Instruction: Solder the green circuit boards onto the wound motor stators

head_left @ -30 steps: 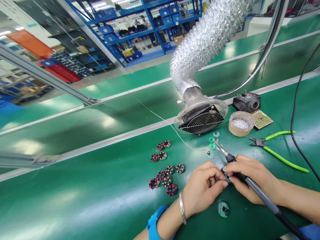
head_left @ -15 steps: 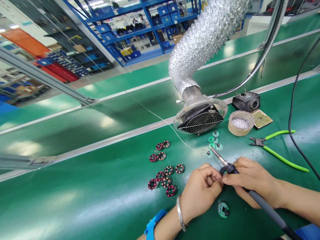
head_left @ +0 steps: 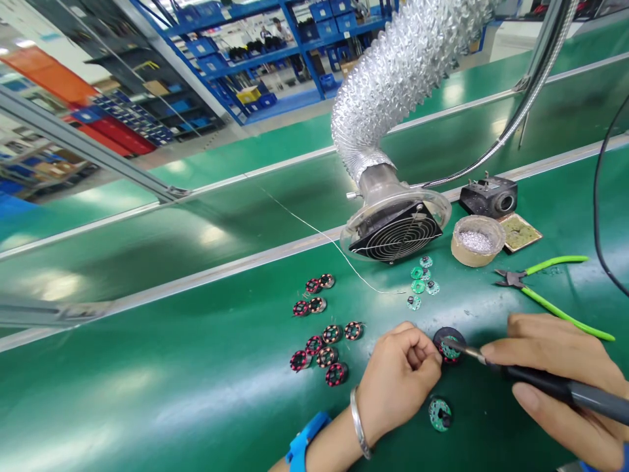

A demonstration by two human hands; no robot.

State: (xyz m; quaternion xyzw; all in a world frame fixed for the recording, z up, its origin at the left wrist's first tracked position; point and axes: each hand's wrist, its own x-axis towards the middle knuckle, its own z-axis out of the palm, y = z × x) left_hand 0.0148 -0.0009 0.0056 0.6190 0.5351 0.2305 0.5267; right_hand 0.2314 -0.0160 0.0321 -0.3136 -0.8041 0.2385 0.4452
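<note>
- The right hand had its grip closed around the handle of a soldering iron, thumb below and fingers above.
- The left hand, wearing a metal bangle and a blue wristband, had its thumb and forefinger pressed together; whether they pinched anything could not be told.
- A round green board with a black piece lay loose just below the left fingertips.
- Between the hands, on the green counter, sat a dark-rimmed round part with a green face; the iron's tip was over that face, and the left fingertips were at its left edge.
- Ten ring-shaped coils lay to the left.
- Green-handled pliers lay spread at the right.
- Small boards were clustered near the fan hood.
- A round pot stood beside a square sponge.
- A silver hose rose from the hood.
- Farthest off stood blue shelving.
</note>
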